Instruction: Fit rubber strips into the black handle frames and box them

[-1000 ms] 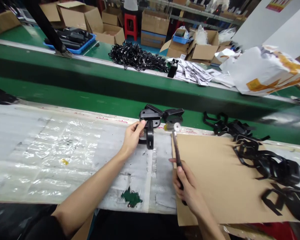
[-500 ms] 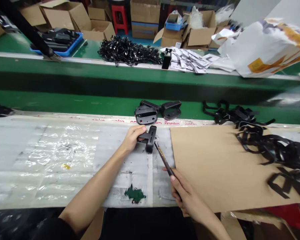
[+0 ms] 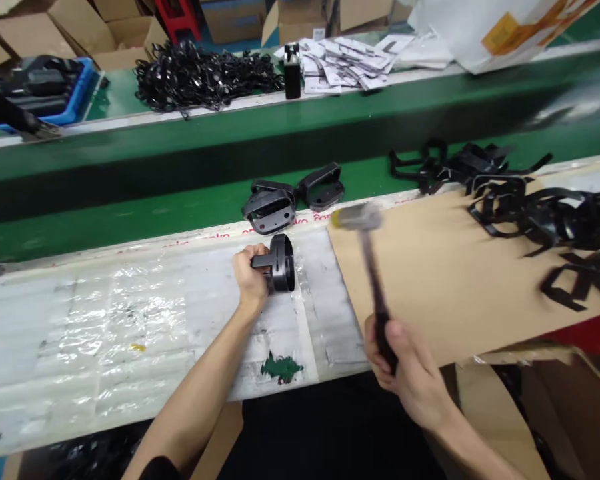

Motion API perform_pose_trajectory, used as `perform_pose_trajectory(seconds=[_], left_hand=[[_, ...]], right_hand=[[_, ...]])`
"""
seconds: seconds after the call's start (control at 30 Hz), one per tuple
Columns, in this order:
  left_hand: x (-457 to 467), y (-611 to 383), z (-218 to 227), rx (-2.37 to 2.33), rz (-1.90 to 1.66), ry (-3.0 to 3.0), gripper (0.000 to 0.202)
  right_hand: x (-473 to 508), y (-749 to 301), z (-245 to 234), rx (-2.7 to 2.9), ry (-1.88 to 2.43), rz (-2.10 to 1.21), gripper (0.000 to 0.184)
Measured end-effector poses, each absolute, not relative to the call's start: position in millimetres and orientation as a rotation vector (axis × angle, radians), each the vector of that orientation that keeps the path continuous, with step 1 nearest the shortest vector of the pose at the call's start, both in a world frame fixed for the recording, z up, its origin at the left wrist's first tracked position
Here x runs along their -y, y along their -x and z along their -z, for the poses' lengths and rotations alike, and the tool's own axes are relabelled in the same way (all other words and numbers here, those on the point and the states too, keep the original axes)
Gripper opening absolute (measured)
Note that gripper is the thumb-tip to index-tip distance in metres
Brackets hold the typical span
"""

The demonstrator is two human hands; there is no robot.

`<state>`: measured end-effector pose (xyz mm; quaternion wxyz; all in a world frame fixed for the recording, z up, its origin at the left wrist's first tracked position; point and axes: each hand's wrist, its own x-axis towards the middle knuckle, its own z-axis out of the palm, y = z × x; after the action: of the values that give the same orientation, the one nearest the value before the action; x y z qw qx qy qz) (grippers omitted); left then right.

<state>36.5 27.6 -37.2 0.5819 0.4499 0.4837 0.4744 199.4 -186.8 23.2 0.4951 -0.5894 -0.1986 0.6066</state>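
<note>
My left hand [image 3: 251, 277] is closed around a black plastic part [image 3: 279, 263], holding it upright on the plastic-covered worktop [image 3: 130, 320]. My right hand [image 3: 405, 367] grips the dark handle of a small hammer [image 3: 367, 257]. The hammer's metal head is raised and blurred, up and to the right of the part, over the corner of a brown cardboard sheet [image 3: 445, 280]. Two more black plastic parts [image 3: 290, 197] lie just beyond my left hand on the green belt edge.
A heap of black straps and frames [image 3: 525, 200] covers the right end of the cardboard. Across the green conveyor [image 3: 180, 160] lie a tangle of black cords [image 3: 200, 73], leaflets [image 3: 345, 60], a blue tray [image 3: 50, 87] and cardboard boxes.
The hammer head has swung from touching the part up and to the right. The view has tilted down and left. My left hand still holds the part in place.
</note>
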Motion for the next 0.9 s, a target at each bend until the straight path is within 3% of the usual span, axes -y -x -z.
perform_pose_trajectory(seconds=[0.13, 0.33, 0.6, 0.77, 0.9], left_hand=[[-24.3, -41.7, 32.4, -1.069, -1.299, -1.027, 0.047], [-19.5, -40.9, 28.5, -1.091, -1.279, -1.048, 0.047], [-19.2, -41.7, 28.4, -1.081, -1.319, -0.996, 0.042], [-17.8, -40.3, 30.0, -1.068, -1.305, -0.989, 0.041], [-24.3, -38.0, 29.4, -1.079, -1.278, -0.867, 0.047]], right_hand=[[192.6, -175.7, -14.1, 0.419, 1.31, -1.225, 0.06], [179.5, -170.7, -5.4, 0.537, 1.598, -1.819, 0.058], [191.8, -158.8, -15.0, 0.438, 1.252, -1.356, 0.061], [188.1, -147.1, 3.0, 0.483, 1.52, -1.862, 0.06], [184.2, -168.5, -4.5, 0.437, 1.499, -1.903, 0.062]])
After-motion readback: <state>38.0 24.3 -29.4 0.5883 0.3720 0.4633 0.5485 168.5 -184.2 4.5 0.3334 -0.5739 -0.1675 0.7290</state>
